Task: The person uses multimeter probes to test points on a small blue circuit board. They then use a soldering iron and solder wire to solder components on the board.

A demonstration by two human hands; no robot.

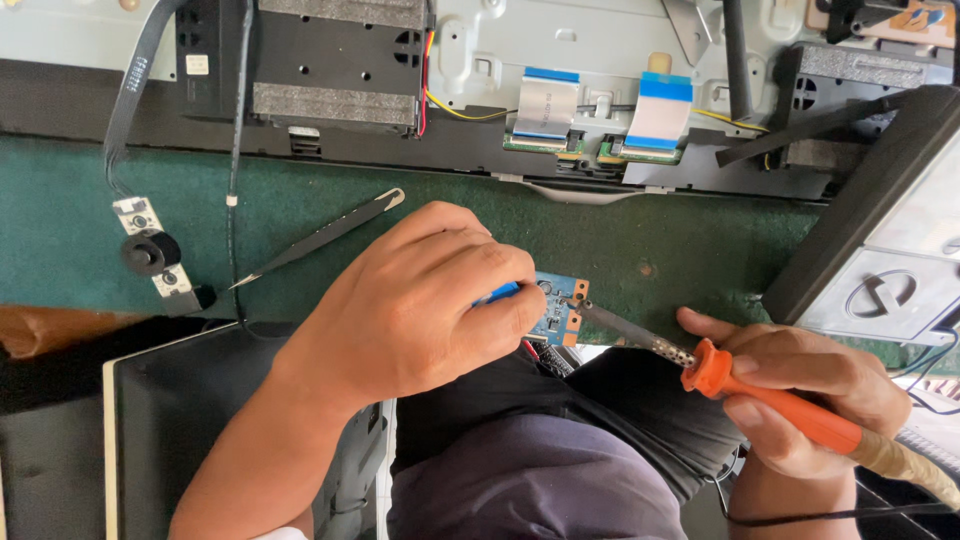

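head view: left hand (420, 300) has its grip closed over a small blue circuit board (558, 310) at 6 o'clock on the green surface (60, 230). right hand (810, 390), at 4 o'clock, is wrapped tight round an orange soldering iron (770, 400), tip touching the board's edge; black tweezers (320, 235) lie at 10 o'clock.

A green counter (60, 230) carries the work. On it lie black tweezers (318, 237), a small blue circuit board (560, 308) and a white sensor strip (152, 258). An opened screen chassis (600, 40) lies along its far edge.

A single head-mounted camera looks steeply down from above the person's lap, at close range. It faces the near edge of the green tabletop (90, 240), with the opened panel chassis (600, 40) along the far edge. Both forearms enter from the bottom edge.
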